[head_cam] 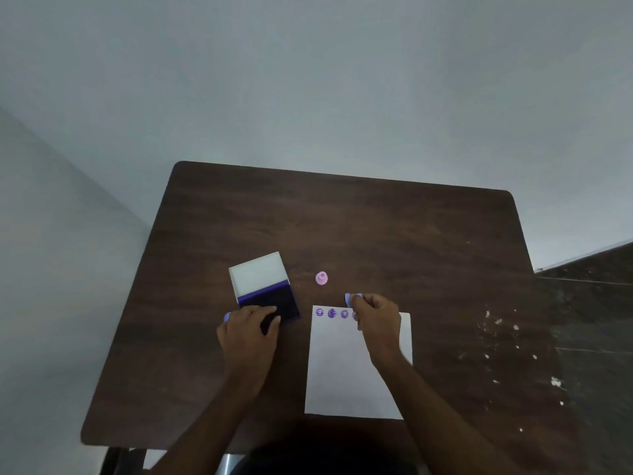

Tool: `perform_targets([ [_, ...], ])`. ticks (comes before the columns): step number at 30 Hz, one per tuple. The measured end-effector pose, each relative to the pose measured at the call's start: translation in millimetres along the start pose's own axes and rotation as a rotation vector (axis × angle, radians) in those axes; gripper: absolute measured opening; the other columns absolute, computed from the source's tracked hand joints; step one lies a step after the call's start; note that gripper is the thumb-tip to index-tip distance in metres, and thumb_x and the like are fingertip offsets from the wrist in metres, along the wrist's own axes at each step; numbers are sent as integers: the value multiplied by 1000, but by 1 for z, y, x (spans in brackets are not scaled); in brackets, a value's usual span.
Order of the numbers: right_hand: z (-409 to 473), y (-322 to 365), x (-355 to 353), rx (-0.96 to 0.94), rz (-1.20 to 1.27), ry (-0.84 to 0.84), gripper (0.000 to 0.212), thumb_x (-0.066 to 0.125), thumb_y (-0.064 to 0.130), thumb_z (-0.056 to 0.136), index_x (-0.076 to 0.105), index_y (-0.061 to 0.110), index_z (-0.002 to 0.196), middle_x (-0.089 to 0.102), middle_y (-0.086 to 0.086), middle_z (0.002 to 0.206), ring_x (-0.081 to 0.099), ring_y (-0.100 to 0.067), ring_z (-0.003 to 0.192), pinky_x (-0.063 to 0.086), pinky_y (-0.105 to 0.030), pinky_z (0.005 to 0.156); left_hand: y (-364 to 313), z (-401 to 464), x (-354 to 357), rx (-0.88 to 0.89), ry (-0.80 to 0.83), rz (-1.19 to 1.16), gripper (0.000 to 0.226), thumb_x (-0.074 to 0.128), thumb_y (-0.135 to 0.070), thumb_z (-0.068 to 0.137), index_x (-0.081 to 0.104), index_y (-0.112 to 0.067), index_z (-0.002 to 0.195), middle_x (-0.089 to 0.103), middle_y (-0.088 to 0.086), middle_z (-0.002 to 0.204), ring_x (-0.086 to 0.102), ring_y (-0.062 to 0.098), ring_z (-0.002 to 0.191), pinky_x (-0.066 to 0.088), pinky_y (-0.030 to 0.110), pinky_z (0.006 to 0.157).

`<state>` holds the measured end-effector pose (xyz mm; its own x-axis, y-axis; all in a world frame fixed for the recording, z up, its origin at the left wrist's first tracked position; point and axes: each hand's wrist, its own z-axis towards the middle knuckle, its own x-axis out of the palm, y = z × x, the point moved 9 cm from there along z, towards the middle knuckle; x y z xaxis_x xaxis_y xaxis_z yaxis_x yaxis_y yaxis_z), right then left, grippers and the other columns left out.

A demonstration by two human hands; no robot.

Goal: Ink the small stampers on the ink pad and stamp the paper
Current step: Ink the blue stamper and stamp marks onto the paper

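The right hand's (375,317) fingers (359,305) pinched a blue stamper (350,299) at the paper's (352,365) far edge, its long axis unclear, while the left hand (251,329) lay flat on the open pad (265,289), a pink stamper (321,278) upright on the bench (376,228).

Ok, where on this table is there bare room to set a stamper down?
The far half of the table, beyond the ink pad and pink stamper, is bare. So is the right side past the paper. It is crowded around both hands.
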<state>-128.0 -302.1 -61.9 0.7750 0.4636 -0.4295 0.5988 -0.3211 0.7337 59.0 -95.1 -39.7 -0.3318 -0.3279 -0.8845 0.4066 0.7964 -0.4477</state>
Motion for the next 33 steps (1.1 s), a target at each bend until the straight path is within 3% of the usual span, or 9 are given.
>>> perform_targets([
  [6,-16,25,34,-85,1,79,16,73,31,82,71,15,85,70,2,72,63,-15,62,48,-21,52,46,1,-21,-117,-46,-86,31,68,-30,85,66,-22,115,64,3,116,55,20,108,44,41,93],
  [14,-39,49,80,-187,6,194,17,72,27,83,72,10,84,69,-1,67,62,-12,59,49,-21,52,81,4,-14,-212,10,-175,48,66,-21,88,53,-9,133,56,12,133,50,27,123,39,40,104],
  [18,-48,51,102,-194,0,264,16,73,30,81,72,14,84,69,0,67,62,-11,57,49,-21,52,83,8,-15,-159,15,-204,38,66,-24,88,62,-12,124,60,9,120,54,23,111,44,34,94],
  [21,-52,51,115,-193,-32,310,18,74,31,81,71,15,88,71,1,72,64,-11,61,50,-20,54,87,10,-18,-199,8,-298,28,65,-30,89,69,-13,110,66,4,108,61,17,98,47,30,85],
  [24,-55,52,126,-192,-59,333,19,73,32,81,70,16,91,72,-1,78,66,-14,68,51,-20,57,88,9,-24,-253,1,-430,28,68,-28,87,68,-15,111,71,1,105,63,13,94,48,25,84],
  [29,-63,54,143,-162,-64,404,15,73,31,81,69,20,91,71,0,79,65,-11,66,50,-19,56,78,3,-39,-194,-29,-533,32,76,-14,77,67,-19,108,69,-5,101,61,1,85,42,4,75],
  [31,-65,57,149,-161,-60,423,9,74,30,81,67,25,85,70,2,76,65,-11,65,50,-19,55,76,2,-39,-195,1,-554,34,77,-13,78,67,-18,111,70,-4,102,63,4,87,46,7,76],
  [33,-68,58,153,-160,-58,438,9,75,31,80,66,28,80,70,4,74,65,-10,63,49,-17,53,75,1,-38,-205,30,-574,35,76,-13,79,67,-14,113,70,0,104,65,10,91,52,19,84],
])
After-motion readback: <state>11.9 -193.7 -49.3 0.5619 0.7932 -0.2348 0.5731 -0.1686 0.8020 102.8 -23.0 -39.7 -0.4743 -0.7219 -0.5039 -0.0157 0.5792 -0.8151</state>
